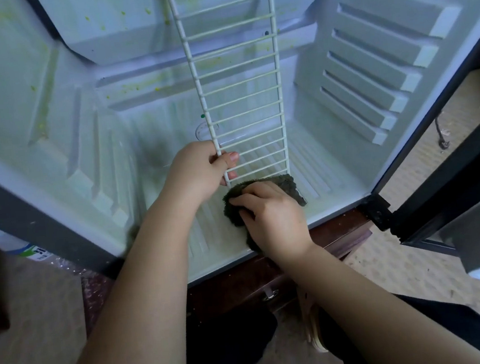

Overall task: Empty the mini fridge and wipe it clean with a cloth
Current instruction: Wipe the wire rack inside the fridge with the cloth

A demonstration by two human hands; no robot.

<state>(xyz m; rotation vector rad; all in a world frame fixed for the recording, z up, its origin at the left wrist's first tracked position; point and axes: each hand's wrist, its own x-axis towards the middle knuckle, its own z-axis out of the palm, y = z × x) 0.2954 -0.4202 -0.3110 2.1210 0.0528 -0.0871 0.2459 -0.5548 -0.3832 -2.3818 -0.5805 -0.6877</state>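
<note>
Two bare forearms [154,279] reach in from the near side.

- Cloth [287,183]: dark, bunched, on the mini fridge [318,173] floor near its front edge, right of centre. The right hand [275,216] lies on top, fingers curled over it, pressing down.
- Wire shelf [241,92]: stands on end on the floor just behind the cloth and leans back towards the rear wall. The left hand [202,171] pinches its left rail low down, thumb across the front.
- No food or containers inside. Green splatter [43,98] marks the left wall, rear ledge and upper panel.
- Door [439,172] open at the right. The fridge sits on a dark cabinet [342,236]; a bottle [11,244] stands outside the left wall.

Risks, as judged:
- The shelf hangs on a one-rail pinch. If the cloth nudges its foot or the pinch loosens, it may twist, skid forward and tip out over the front edge.
- Wiping round it probably misses the floor under its foot.
- With the walls dirty above, loosened muck could drop and re-soil the wiped floor.
</note>
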